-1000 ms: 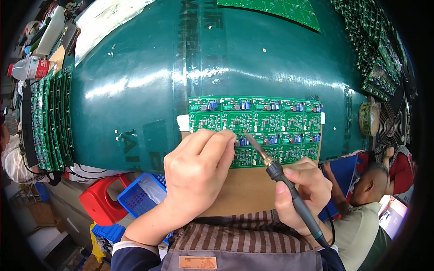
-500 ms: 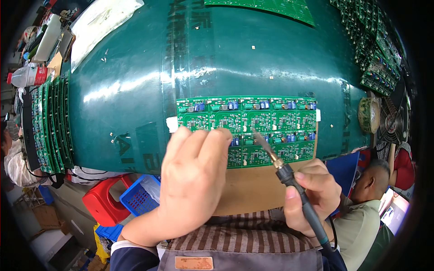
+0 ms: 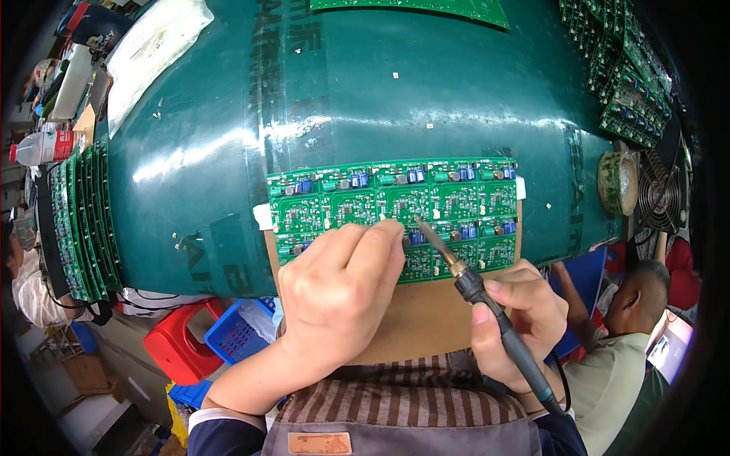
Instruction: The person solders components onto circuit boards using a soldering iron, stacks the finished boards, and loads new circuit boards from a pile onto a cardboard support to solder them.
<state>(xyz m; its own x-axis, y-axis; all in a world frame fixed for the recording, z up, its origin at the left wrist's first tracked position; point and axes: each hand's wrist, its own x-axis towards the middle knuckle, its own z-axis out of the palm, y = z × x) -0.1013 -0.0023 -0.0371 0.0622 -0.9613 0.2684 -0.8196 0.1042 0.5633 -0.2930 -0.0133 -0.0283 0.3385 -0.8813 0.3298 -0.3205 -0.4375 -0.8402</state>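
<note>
A green circuit board panel (image 3: 411, 199), with several repeated sections of blue capacitors and small white connectors, lies on a brown board (image 3: 418, 311). My left hand (image 3: 338, 285) is closed over the panel's lower middle, thumb and fingers pinched together. Whatever they pinch is hidden behind the knuckles. In my right hand (image 3: 525, 319) is a soldering iron (image 3: 506, 330), gripped like a pen by its dark handle. Its tip points up and left over the middle of the panel, just right of my left fingertips. I cannot tell whether the tip touches the panel.
A green mat (image 3: 205, 99) covers the table. Upright circuit boards (image 3: 84, 220) stand at the left by a bottle (image 3: 46, 147); more boards (image 3: 635, 76) pile up far right. A tape roll (image 3: 617, 182) and a fan (image 3: 658, 194) sit right. A person (image 3: 631, 334) is close by on the right.
My left hand has moved right along the panel, closer to the iron's tip. The iron has shifted slightly right relative to the panel. The panel appears farther left in the view.
</note>
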